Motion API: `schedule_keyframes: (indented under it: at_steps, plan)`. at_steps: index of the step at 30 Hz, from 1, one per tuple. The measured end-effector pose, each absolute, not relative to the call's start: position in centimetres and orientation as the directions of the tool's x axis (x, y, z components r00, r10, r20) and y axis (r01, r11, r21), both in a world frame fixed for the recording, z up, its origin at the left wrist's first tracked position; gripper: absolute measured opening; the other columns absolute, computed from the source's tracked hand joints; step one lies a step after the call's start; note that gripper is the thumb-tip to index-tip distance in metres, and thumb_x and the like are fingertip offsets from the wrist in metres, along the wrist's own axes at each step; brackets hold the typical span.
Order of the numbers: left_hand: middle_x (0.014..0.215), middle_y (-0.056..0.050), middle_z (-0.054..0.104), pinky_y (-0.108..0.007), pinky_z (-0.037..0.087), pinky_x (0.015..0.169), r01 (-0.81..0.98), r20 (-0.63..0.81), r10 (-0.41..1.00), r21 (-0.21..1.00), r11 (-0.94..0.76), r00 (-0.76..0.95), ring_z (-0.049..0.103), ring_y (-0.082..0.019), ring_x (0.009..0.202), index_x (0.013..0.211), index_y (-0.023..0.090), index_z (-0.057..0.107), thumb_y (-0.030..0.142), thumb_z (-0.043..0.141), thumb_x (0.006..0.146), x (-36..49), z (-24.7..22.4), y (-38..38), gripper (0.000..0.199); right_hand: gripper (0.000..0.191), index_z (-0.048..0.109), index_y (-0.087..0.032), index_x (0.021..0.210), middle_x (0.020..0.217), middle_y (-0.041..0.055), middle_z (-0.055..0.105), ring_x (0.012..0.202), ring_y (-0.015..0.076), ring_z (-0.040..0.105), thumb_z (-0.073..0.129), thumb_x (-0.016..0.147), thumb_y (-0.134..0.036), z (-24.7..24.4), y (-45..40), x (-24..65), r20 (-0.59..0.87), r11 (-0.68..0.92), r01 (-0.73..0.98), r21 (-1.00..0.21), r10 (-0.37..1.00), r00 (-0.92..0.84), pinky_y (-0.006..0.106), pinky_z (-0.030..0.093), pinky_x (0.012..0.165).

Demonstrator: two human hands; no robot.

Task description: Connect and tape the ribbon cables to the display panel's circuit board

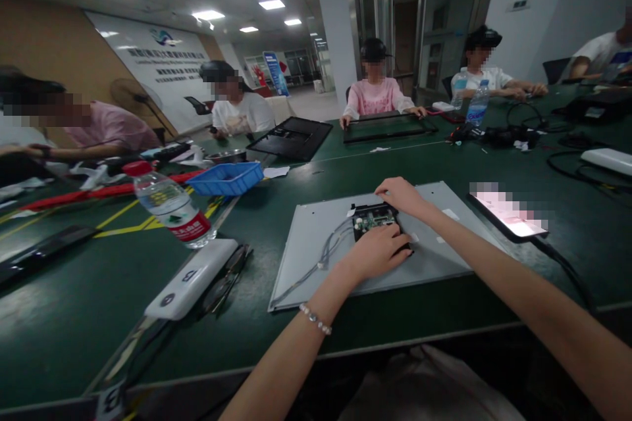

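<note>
A flat silvery display panel (306,237) lies on the green table in front of me. On it sits a black bracket (371,206) with a green circuit board (378,218) inside, and grey cables (326,253) run from its left side. My left hand (378,251) lies over the near edge of the bracket, its fingers spread and touching it. At the bracket's far right corner, my right hand (402,196) is bent with its fingers closed together. Whatever is between those fingertips is hidden.
Left of the panel are a white power bank (192,279), eyeglasses (224,283), a water bottle (170,204) and a blue tray (227,179). A lit phone (508,214) with a cable lies to the right. Across the table, a person (378,95) holds a black frame (390,138).
</note>
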State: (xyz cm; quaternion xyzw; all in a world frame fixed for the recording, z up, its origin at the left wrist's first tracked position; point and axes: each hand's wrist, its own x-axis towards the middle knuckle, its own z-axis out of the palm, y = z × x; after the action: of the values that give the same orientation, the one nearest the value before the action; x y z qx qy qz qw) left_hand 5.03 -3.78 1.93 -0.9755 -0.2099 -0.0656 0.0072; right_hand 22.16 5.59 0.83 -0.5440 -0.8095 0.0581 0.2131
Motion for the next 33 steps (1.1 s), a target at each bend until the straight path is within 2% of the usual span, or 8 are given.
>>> schedule_keyframes:
  at_steps: [6,10,14,17,21,25,29,33]
  plan:
    - [0.098,-0.008,0.059,-0.032,0.045,0.081,0.411,0.122,0.407,-0.013,-0.912,0.905,0.059,-0.020,0.089,0.128,0.020,0.052,0.040,0.040,0.097,5.1,2.2,-4.0,0.039,0.031,0.073,-0.015,0.104,0.111,0.0116,0.069,0.107,0.0236,0.061,0.047,0.088,-0.017,-0.4,3.5,25.7,0.241,0.340,0.896,-0.287,0.930,-0.276,0.030,0.041,0.096]
    - [0.100,-0.009,0.062,-0.034,0.044,0.086,0.452,0.179,0.444,-0.005,-0.892,0.878,0.058,-0.022,0.095,0.130,0.016,0.049,0.041,0.039,0.097,5.1,2.5,-3.8,0.043,0.034,0.071,-0.015,0.108,0.115,0.0105,0.068,0.110,0.0237,0.059,0.046,0.086,-0.015,-1.8,3.0,27.0,0.221,0.373,0.857,-0.356,0.924,-0.311,0.032,0.041,0.098]
    - [0.104,-0.009,0.063,-0.033,0.045,0.084,0.655,0.337,0.637,0.075,-0.752,0.693,0.058,-0.020,0.096,0.123,0.016,0.054,0.030,0.037,0.097,3.9,3.4,-2.1,0.033,0.034,0.071,-0.015,0.109,0.116,0.0100,0.068,0.109,0.0245,0.060,0.050,0.083,-0.015,-1.7,3.2,27.6,0.214,0.293,0.840,-0.457,0.953,-0.216,0.032,0.042,0.097]
    - [0.092,-0.008,0.063,-0.032,0.046,0.082,0.827,0.383,0.798,0.134,-0.546,0.465,0.059,-0.020,0.091,0.106,0.015,0.062,0.023,0.041,0.094,2.6,4.1,0.0,0.026,0.030,0.073,-0.015,0.105,0.109,0.0103,0.071,0.101,0.0260,0.063,0.051,0.085,-0.021,-0.8,2.8,28.2,0.177,0.210,0.819,-0.534,0.975,-0.135,0.032,0.046,0.089]
    - [0.095,-0.009,0.063,-0.031,0.047,0.078,0.928,0.319,0.894,0.095,-0.361,0.315,0.061,-0.021,0.089,0.101,0.015,0.062,0.028,0.048,0.090,1.5,3.9,2.2,0.022,0.039,0.068,-0.017,0.111,0.099,0.0113,0.072,0.089,0.0243,0.067,0.049,0.091,-0.045,0.8,1.2,28.9,-0.087,0.077,0.682,-0.727,0.975,-0.203,0.031,0.050,0.075]
    - [0.102,-0.012,0.063,-0.030,0.048,0.078,0.952,0.218,0.931,0.026,-0.306,0.294,0.062,-0.023,0.092,0.103,0.014,0.062,0.037,0.052,0.088,1.5,2.9,3.3,0.029,0.054,0.059,-0.017,0.124,0.098,0.0113,0.071,0.083,0.0192,0.067,0.055,0.086,-0.055,1.9,-0.4,28.7,-0.346,-0.035,0.578,-0.815,0.829,-0.439,0.026,0.050,0.066]
    - [0.099,-0.012,0.067,-0.029,0.048,0.079,0.941,0.150,0.929,-0.027,-0.338,0.338,0.063,-0.023,0.095,0.095,0.015,0.067,0.030,0.049,0.088,1.6,2.4,4.2,0.024,0.041,0.065,-0.017,0.112,0.086,0.0056,0.071,0.076,0.0162,0.064,0.066,0.077,-0.039,2.4,-0.6,28.3,-0.326,0.059,0.579,-0.813,0.778,-0.537,0.023,0.047,0.060]
    - [0.093,-0.013,0.070,-0.030,0.049,0.076,0.934,0.103,0.929,-0.081,-0.349,0.356,0.066,-0.024,0.091,0.088,0.016,0.071,0.021,0.043,0.089,1.1,3.0,4.6,0.028,0.024,0.072,-0.017,0.091,0.084,0.0043,0.070,0.074,0.0158,0.061,0.064,0.073,-0.031,2.6,0.1,29.7,-0.237,0.105,0.613,-0.783,0.862,-0.449,0.023,0.045,0.059]
